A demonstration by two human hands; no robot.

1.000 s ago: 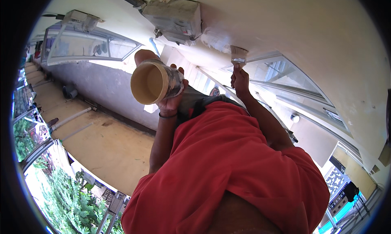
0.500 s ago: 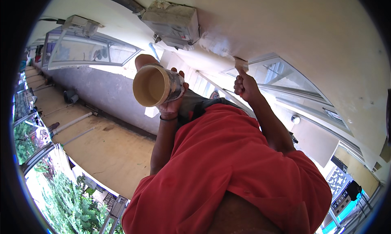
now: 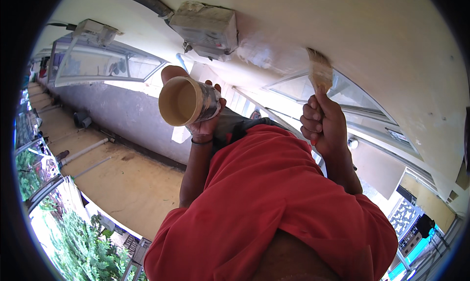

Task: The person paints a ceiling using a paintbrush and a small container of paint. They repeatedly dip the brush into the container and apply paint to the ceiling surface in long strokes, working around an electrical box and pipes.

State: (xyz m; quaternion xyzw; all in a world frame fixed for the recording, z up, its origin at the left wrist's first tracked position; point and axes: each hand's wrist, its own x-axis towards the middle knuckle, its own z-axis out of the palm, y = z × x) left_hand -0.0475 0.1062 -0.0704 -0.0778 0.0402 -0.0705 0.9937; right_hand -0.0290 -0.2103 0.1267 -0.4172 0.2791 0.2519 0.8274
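My left hand (image 3: 209, 118) is wrapped round a paint pot (image 3: 201, 105), cream inside with a smeared outer wall, its mouth turned up toward me. How much paint it holds I cannot make out. In my right hand (image 3: 320, 117) is a flat paintbrush (image 3: 320, 75), its handle gripped in the closed fingers and its wide, pale bristles pointing up. The bristle tips meet or nearly meet the cream wall (image 3: 352, 31). A whitish, patchy area (image 3: 259, 53) lies on that wall to the left of the brush.
A dusty meter box (image 3: 205, 31) juts from the wall, with a dark pipe (image 3: 152, 4) running into it. An open window pane (image 3: 105, 63) stands at the left, another window (image 3: 352, 92) behind the brush. Plants (image 3: 83, 242) grow below left.
My right hand with the paintbrush has moved to the right and nearer to me, away from the whitish patch. The left hand and pot have barely shifted.
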